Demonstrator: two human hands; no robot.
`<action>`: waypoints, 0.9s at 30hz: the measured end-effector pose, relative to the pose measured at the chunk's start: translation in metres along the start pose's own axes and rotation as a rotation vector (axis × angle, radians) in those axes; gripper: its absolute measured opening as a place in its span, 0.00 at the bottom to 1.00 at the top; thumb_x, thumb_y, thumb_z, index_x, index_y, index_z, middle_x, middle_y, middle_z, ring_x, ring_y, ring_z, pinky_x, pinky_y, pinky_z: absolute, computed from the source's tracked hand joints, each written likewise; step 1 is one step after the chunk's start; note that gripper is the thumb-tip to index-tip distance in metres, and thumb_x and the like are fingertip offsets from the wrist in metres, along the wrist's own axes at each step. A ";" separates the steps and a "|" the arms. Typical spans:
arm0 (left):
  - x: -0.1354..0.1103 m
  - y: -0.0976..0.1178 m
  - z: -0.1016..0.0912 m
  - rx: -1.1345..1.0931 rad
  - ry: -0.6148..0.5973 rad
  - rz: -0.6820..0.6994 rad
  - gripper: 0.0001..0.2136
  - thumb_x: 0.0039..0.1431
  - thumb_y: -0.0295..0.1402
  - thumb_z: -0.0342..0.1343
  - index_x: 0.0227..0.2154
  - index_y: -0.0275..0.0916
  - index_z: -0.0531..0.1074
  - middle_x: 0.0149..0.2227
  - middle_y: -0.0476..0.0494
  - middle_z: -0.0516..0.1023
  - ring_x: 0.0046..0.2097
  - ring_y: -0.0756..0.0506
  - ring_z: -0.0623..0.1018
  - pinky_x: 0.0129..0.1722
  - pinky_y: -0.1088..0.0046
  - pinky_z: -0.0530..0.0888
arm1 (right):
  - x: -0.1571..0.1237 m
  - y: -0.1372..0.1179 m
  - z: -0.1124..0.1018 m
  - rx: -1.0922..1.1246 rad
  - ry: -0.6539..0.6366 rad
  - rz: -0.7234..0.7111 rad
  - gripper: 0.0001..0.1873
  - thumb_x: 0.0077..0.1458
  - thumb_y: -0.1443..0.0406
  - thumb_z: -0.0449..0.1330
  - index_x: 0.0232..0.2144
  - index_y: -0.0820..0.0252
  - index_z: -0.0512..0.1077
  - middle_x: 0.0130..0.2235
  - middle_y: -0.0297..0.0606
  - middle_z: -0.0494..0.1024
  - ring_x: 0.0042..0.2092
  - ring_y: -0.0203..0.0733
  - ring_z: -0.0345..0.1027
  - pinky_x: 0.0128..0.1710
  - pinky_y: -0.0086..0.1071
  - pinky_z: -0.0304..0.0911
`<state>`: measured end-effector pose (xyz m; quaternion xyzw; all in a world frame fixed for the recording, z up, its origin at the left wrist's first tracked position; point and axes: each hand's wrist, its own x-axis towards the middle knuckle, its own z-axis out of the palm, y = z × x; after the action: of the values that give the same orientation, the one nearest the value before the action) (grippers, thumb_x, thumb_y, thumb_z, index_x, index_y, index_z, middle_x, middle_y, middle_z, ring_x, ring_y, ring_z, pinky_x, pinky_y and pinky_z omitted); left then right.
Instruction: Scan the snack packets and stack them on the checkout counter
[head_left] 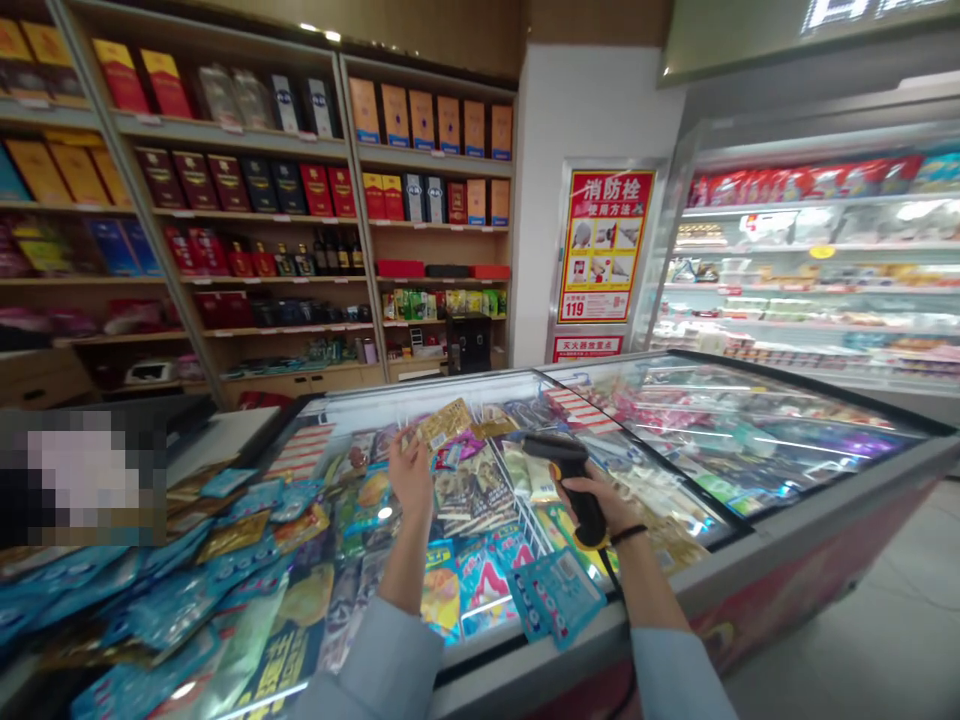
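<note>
Over the glass-topped freezer, my left hand (412,465) pinches a gold ice cream wrapper packet (445,423) by its near end. My right hand (604,500) is wrapped round the handle of a black and yellow barcode scanner (581,490), whose head points left, toward the gold packet. From the scanner a cable runs down past the freezer's front edge. Just below my right hand, blue packets (561,592) lie on the front of the freezer. More ice cream packets (472,490) show under my hands, through or inside the freezer.
To the left, a pile of blue and gold packets (202,580) covers the freezer top. Shelves of boxed bottles (247,185) line the back wall. A lit refrigerated display (810,270) stands at the right, behind the freezer's long edge (840,470).
</note>
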<state>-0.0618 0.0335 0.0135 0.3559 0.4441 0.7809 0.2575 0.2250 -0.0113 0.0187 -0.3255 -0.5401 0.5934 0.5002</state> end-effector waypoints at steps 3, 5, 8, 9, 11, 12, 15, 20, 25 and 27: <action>0.004 0.001 -0.005 0.059 0.025 -0.001 0.19 0.55 0.34 0.54 0.51 0.42 0.63 0.43 0.41 0.79 0.43 0.45 0.80 0.43 0.71 0.76 | 0.002 0.004 0.001 0.026 -0.024 0.030 0.16 0.44 0.62 0.65 0.36 0.59 0.68 0.19 0.29 0.72 0.15 0.34 0.62 0.13 0.25 0.56; 0.006 0.002 -0.006 0.088 0.041 -0.016 0.20 0.56 0.33 0.53 0.52 0.42 0.62 0.44 0.41 0.79 0.43 0.46 0.80 0.42 0.72 0.76 | -0.001 0.004 0.002 0.054 -0.056 0.024 0.15 0.44 0.62 0.65 0.35 0.59 0.68 0.19 0.30 0.71 0.15 0.33 0.61 0.13 0.25 0.55; 0.009 0.004 -0.004 0.096 0.044 -0.021 0.20 0.57 0.32 0.52 0.53 0.41 0.61 0.45 0.41 0.79 0.43 0.46 0.80 0.40 0.73 0.76 | -0.004 0.003 0.003 0.071 -0.102 0.033 0.14 0.44 0.62 0.65 0.34 0.60 0.68 0.19 0.31 0.71 0.14 0.33 0.61 0.13 0.25 0.54; 0.009 0.005 -0.004 0.099 0.042 -0.022 0.20 0.57 0.32 0.52 0.53 0.41 0.61 0.45 0.41 0.79 0.43 0.46 0.80 0.40 0.73 0.76 | -0.005 0.002 0.003 0.070 -0.116 0.043 0.14 0.44 0.62 0.65 0.34 0.60 0.68 0.19 0.31 0.71 0.14 0.34 0.61 0.13 0.26 0.54; 0.009 0.006 -0.002 0.115 0.043 -0.027 0.20 0.58 0.32 0.51 0.53 0.41 0.61 0.44 0.42 0.79 0.43 0.46 0.80 0.41 0.73 0.75 | -0.006 0.002 0.004 0.065 -0.137 0.061 0.14 0.44 0.62 0.65 0.33 0.60 0.68 0.19 0.31 0.71 0.14 0.34 0.62 0.13 0.26 0.55; 0.009 0.007 -0.002 0.131 0.047 -0.032 0.20 0.58 0.31 0.51 0.54 0.41 0.61 0.44 0.42 0.79 0.43 0.46 0.80 0.42 0.72 0.75 | -0.006 0.003 0.005 0.060 -0.142 0.068 0.14 0.43 0.62 0.65 0.33 0.60 0.69 0.19 0.31 0.71 0.14 0.34 0.62 0.13 0.26 0.55; 0.008 0.009 -0.001 0.180 0.065 -0.042 0.21 0.57 0.30 0.52 0.55 0.42 0.61 0.43 0.42 0.79 0.44 0.45 0.79 0.44 0.71 0.75 | -0.007 0.005 0.006 0.043 -0.108 0.083 0.14 0.43 0.62 0.66 0.33 0.60 0.69 0.19 0.31 0.71 0.14 0.34 0.61 0.12 0.26 0.55; 0.007 0.010 -0.001 0.217 0.095 -0.037 0.22 0.57 0.31 0.54 0.55 0.41 0.62 0.41 0.43 0.80 0.42 0.45 0.80 0.43 0.72 0.74 | -0.007 0.006 0.005 0.064 -0.069 0.096 0.14 0.42 0.62 0.67 0.32 0.59 0.69 0.18 0.30 0.70 0.14 0.34 0.61 0.12 0.25 0.56; 0.008 0.007 -0.001 0.228 0.110 -0.005 0.21 0.57 0.33 0.54 0.54 0.42 0.63 0.42 0.43 0.80 0.42 0.46 0.80 0.41 0.73 0.74 | -0.006 0.007 0.003 0.088 -0.102 0.089 0.14 0.42 0.62 0.67 0.33 0.59 0.70 0.19 0.31 0.71 0.14 0.32 0.61 0.12 0.25 0.56; 0.008 0.005 -0.001 0.244 0.108 0.001 0.21 0.57 0.33 0.54 0.54 0.42 0.63 0.42 0.43 0.80 0.42 0.46 0.80 0.41 0.74 0.74 | -0.006 0.008 0.002 0.087 -0.105 0.092 0.15 0.42 0.62 0.67 0.33 0.59 0.70 0.19 0.31 0.71 0.14 0.32 0.60 0.12 0.25 0.56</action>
<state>-0.0680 0.0362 0.0205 0.3420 0.5488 0.7393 0.1879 0.2229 -0.0168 0.0107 -0.2964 -0.5238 0.6549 0.4570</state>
